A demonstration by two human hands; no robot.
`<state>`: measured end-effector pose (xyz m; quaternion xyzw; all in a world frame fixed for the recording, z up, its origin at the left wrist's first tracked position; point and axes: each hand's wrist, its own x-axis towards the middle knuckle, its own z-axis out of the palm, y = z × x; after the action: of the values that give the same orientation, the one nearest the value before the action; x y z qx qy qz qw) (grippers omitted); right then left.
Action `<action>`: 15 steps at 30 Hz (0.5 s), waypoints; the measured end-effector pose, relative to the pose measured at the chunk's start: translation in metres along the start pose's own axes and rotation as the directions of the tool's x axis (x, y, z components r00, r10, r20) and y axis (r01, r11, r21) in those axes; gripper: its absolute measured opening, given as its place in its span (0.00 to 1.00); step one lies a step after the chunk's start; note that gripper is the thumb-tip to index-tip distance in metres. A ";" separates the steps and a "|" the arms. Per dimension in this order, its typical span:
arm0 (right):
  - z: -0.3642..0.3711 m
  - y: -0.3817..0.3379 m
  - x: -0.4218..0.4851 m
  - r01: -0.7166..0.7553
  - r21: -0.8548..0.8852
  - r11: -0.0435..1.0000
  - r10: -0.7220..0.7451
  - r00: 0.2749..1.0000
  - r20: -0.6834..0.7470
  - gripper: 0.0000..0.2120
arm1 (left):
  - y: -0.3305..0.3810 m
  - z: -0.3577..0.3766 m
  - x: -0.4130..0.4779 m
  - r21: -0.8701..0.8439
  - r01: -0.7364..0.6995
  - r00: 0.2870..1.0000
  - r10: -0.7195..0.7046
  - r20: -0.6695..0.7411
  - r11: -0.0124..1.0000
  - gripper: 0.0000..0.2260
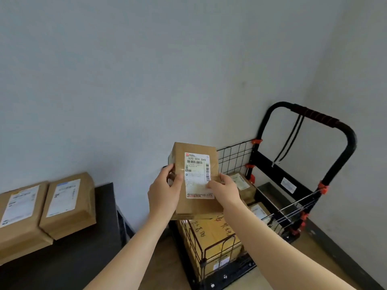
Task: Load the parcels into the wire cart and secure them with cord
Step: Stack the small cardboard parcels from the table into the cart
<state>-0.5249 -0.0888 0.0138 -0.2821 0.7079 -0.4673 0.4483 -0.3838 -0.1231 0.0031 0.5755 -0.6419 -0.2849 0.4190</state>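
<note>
Parcel [195, 170] in curled left hand [165, 191], right hand [225, 189]

Both hands, left hand [165, 192] and right hand [225, 188], hold a labelled parcel [194, 178] above the wire cart [234, 158]; two parcels [41, 208] lie at nine o'clock on the table [83, 258].

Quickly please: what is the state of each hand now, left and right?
Left hand: holds the left edge of the brown cardboard parcel with a white label.
Right hand: holds the right edge of the same parcel.
</note>
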 end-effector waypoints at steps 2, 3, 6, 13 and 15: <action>-0.041 0.005 0.017 -0.010 -0.015 1.000 0.010 1.000 -0.010 0.29 | 0.018 0.038 -0.003 -0.005 0.012 0.999 -0.012 0.038 1.000 0.19; -0.059 0.007 0.024 -0.015 -0.023 1.000 0.015 1.000 -0.014 0.30 | 0.026 0.055 -0.004 -0.018 0.024 0.998 -0.023 0.061 1.000 0.19; -0.102 0.011 0.047 -0.018 -0.027 0.999 0.018 1.000 -0.006 0.29 | 0.048 0.099 -0.008 -0.043 0.063 0.991 -0.057 0.120 0.997 0.20; -0.160 0.014 0.102 -0.023 -0.013 1.000 0.023 1.000 -0.011 0.28 | 0.075 0.163 0.008 -0.023 0.141 0.946 -0.128 0.297 0.990 0.23; -0.169 0.012 0.121 -0.027 0.003 1.000 0.027 0.999 -0.019 0.28 | 0.080 0.178 0.022 -0.018 0.150 0.923 -0.133 0.361 0.989 0.25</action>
<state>-0.7298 -0.1136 -0.0151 -0.2674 0.7154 -0.4646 0.4482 -0.5773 -0.1513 -0.0114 0.5489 -0.6577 -0.4293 0.2861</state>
